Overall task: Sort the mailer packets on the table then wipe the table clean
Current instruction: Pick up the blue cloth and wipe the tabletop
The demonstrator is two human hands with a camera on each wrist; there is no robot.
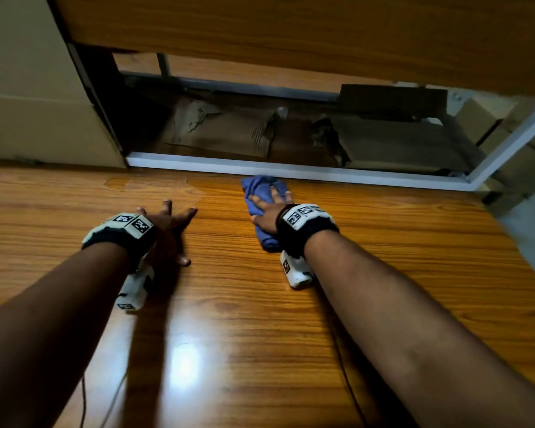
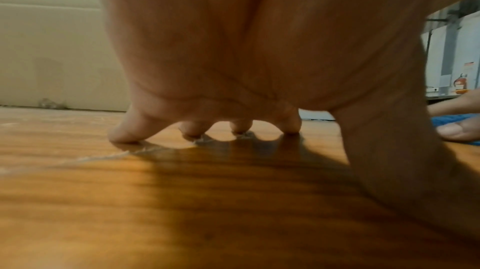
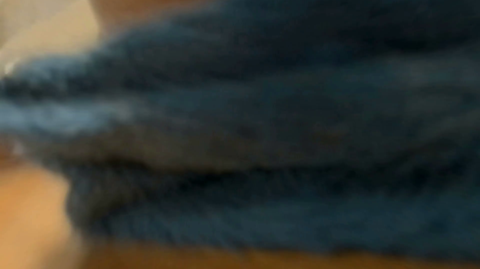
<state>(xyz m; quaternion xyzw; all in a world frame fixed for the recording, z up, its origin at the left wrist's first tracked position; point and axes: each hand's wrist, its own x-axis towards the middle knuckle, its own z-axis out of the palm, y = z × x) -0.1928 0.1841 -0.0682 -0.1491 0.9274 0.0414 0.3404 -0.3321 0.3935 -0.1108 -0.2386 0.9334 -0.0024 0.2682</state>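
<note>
Head view: my left hand (image 1: 167, 225) rests on the tabletop (image 1: 260, 319) with fingers spread and straight, holding nothing. My right hand (image 1: 271, 208) lies flat on the blue cloth (image 1: 261, 189), fingers extended, pressing it onto the tabletop near the far edge. The hands are apart. Brown packets (image 1: 223, 131) lie on a lower shelf beyond the edge.

Left wrist view: my fingertips (image 2: 124, 136) touch the wood; a wet streak (image 2: 78, 160) runs leftward from them.

Right wrist view: the cloth (image 3: 259, 119) fills the frame, blurred.
</note>
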